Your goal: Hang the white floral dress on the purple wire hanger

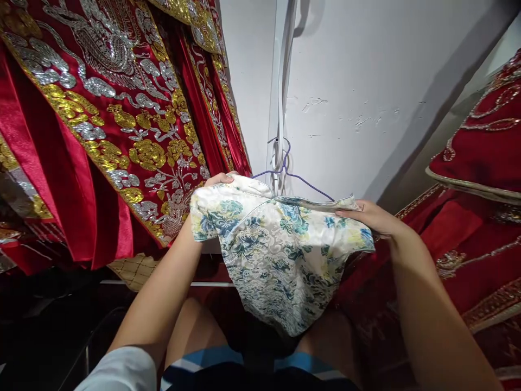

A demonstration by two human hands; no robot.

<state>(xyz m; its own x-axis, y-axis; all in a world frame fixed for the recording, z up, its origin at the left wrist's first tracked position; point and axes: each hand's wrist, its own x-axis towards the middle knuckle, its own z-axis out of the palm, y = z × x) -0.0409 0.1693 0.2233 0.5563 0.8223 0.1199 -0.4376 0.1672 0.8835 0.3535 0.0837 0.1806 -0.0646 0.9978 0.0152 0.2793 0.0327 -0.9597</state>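
Holding a floral shirt [280,250], both hands [220,180] [370,216] flank the hanger [284,170].

The dress [280,266] is white with blue-green and yellow florals; the hanger [311,186] is purple.

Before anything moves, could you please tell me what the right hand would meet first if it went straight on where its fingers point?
The right hand would probably meet more of the floral shirt, whose shoulder it holds; the purple hanger seems close behind, though depth is unclear.
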